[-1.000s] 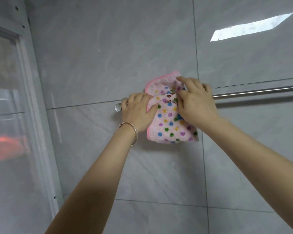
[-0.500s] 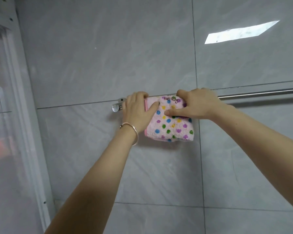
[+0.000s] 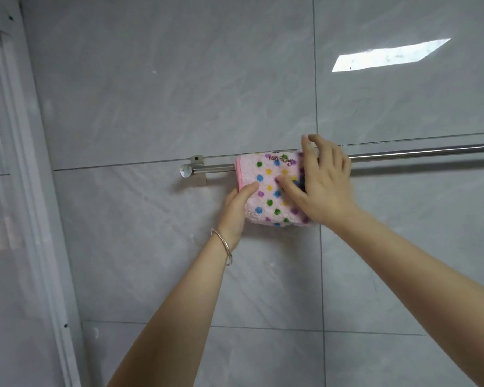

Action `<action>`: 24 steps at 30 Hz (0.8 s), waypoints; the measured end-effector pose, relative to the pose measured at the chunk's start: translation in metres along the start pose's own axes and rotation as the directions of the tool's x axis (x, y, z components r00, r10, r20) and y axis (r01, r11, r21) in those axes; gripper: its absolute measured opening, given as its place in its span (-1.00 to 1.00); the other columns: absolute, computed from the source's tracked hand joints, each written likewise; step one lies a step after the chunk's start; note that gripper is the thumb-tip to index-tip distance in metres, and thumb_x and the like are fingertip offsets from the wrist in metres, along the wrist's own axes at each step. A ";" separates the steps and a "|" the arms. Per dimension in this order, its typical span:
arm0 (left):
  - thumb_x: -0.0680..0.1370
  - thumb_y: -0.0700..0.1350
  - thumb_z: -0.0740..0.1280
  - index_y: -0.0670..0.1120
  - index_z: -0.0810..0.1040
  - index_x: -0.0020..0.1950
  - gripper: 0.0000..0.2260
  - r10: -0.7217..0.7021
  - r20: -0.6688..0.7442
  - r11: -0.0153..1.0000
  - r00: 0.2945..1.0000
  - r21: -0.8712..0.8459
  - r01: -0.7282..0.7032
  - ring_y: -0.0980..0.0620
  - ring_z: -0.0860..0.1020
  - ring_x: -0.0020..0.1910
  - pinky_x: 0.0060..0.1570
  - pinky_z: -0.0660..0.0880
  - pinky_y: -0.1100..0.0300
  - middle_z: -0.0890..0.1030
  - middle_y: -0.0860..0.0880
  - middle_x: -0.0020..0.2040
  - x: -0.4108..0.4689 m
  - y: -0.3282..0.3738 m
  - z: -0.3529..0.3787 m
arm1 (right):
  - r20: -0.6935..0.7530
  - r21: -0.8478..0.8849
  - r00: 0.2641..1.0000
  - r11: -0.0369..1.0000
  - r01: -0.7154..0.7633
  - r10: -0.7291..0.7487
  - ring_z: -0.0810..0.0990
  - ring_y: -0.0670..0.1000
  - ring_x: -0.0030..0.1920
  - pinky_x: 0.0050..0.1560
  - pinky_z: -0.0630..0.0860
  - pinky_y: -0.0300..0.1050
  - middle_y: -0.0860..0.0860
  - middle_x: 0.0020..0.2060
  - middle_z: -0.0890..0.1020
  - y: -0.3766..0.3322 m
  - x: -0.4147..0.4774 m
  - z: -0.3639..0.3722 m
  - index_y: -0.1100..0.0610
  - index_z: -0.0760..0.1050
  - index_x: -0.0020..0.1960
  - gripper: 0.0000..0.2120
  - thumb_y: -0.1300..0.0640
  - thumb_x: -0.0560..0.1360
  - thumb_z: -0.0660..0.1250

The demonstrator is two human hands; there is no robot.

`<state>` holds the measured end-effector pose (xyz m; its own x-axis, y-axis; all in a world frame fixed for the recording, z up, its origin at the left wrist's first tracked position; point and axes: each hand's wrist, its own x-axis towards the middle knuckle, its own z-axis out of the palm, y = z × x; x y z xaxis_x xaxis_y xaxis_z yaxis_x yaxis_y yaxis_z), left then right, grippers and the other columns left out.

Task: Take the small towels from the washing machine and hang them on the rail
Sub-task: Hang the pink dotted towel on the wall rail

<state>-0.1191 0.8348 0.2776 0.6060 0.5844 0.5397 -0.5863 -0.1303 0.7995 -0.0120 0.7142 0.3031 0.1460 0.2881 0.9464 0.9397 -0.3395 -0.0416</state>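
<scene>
A small pink towel (image 3: 267,191) with coloured dots hangs folded over the steel rail (image 3: 419,153) near the rail's left end. My left hand (image 3: 235,213), with a thin bangle on the wrist, pinches the towel's lower left edge, thumb on the front and fingers behind. My right hand (image 3: 326,188) lies over the towel's right side with its fingers spread; the thumb touches the front and the fingertips are raised at rail height. The washing machine is out of view.
The rail's bracket and end cap (image 3: 193,167) sit just left of the towel on the grey tiled wall (image 3: 179,93). Bare rail runs on to the right edge. A white-framed frosted glass panel (image 3: 25,208) stands at the left.
The towel's back flap has come down and it now hangs over the rail. My left hand slid from the rail to the towel's lower left edge. My right hand loosened and spread its fingers.
</scene>
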 end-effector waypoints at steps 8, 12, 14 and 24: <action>0.51 -0.17 0.32 -0.05 0.55 -0.03 -0.93 0.144 -0.133 0.973 0.981 0.202 -0.115 0.24 0.64 -0.23 -0.25 0.58 0.34 0.64 0.04 -0.09 -0.012 0.001 -0.009 | 0.128 0.494 0.927 0.787 -0.369 0.354 0.53 -0.03 -0.02 -0.04 0.55 0.04 0.02 0.18 0.40 -0.024 -0.054 -0.002 0.18 0.23 0.32 -0.46 0.06 0.45 0.36; 0.50 -0.13 0.34 -0.04 0.56 -0.06 -0.95 0.206 -0.260 0.956 0.944 0.257 -0.138 0.19 0.63 -0.21 -0.23 0.58 0.33 0.64 0.07 -0.13 -0.014 0.005 -0.026 | 0.122 0.541 0.952 0.785 -0.301 0.282 0.53 -0.10 -0.15 -0.12 0.53 -0.09 0.02 0.02 0.55 -0.039 -0.043 0.002 0.18 0.36 0.19 -0.69 0.19 0.48 0.31; 0.51 -0.15 0.33 -0.08 0.54 -0.02 -0.93 0.229 -0.301 0.954 0.926 0.258 -0.152 0.22 0.62 -0.23 -0.27 0.56 0.37 0.63 0.07 -0.14 -0.016 0.009 -0.035 | 0.110 0.509 0.966 0.821 -0.257 0.234 0.51 -0.02 -0.09 -0.14 0.46 -0.15 0.06 0.01 0.56 -0.047 -0.036 0.007 0.19 0.41 0.12 -0.77 0.20 0.48 0.30; 0.51 -0.18 0.33 -0.17 0.46 -0.02 -0.89 0.293 -0.369 0.933 0.882 0.313 -0.179 0.12 0.57 -0.14 -0.24 0.51 0.45 0.60 -0.10 -0.04 -0.027 0.015 -0.052 | 0.126 0.498 0.973 0.835 -0.233 0.196 0.43 -0.07 -0.11 -0.14 0.38 -0.22 0.08 -0.01 0.54 -0.063 -0.037 0.025 0.20 0.42 0.10 -0.81 0.20 0.50 0.28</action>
<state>-0.1727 0.8585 0.2614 0.1642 0.7730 0.6128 -0.4869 -0.4768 0.7319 -0.0688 0.7477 0.2623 0.3650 0.3261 0.8720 0.9050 0.0956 -0.4145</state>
